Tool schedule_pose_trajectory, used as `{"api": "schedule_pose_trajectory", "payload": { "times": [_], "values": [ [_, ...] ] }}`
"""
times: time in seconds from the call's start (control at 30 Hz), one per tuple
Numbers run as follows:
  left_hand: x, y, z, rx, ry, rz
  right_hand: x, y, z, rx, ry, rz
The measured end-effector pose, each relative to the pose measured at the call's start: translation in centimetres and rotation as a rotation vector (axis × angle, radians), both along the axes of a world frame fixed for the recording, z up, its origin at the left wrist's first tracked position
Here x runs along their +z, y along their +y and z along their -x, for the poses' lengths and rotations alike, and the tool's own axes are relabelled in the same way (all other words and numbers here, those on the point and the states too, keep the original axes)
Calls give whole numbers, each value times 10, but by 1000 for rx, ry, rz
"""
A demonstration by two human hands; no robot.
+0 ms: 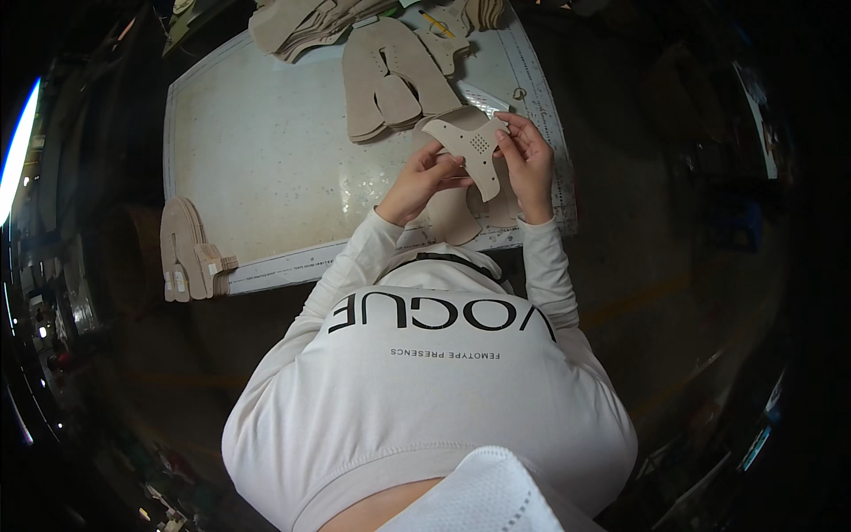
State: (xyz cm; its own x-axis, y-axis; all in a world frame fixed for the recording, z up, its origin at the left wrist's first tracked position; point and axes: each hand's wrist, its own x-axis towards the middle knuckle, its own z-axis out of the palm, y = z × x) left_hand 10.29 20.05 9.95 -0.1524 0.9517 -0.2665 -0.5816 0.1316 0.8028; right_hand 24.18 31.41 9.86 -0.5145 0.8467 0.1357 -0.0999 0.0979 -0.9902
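Observation:
Between my two hands is a beige, leather-like cut piece point(480, 145) with three arms, a cluster of small punched holes in its middle and single holes near its edges. My left hand point(418, 186) grips its left edge with thumb and fingers. Its upper right arm is pinched between the thumb and fingers of my right hand point(529, 170). The piece is raised and slightly tilted. Below it, larger beige cut pieces point(454, 217) lie at the table's near right edge, partly covered by my hands and the held piece.
The white worktable point(257, 160) has a printed scale along its border. A stack of U-shaped beige pieces point(363, 93) lies ahead, with more stacked pieces point(301, 31) behind. Another stack point(184, 244) sits at the near left corner. A yellow pen point(436, 24) lies at the back.

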Motion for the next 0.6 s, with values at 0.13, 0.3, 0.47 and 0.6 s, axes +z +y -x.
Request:
{"api": "schedule_pose_trajectory", "payload": {
  "times": [0.13,0.3,0.47,0.6],
  "values": [
    [-6,1,2,-48,37,12,-1,-1,-2,-29,-91,-39],
    [-13,2,2,-47,51,25,-6,1,-5,-134,-340,-424],
    [-22,-1,7,11,65,89,-13,28,3,43,-174,11],
    [-39,-14,20,83,128,156,-17,84,26,-38,-261,-195]
  ]
}}
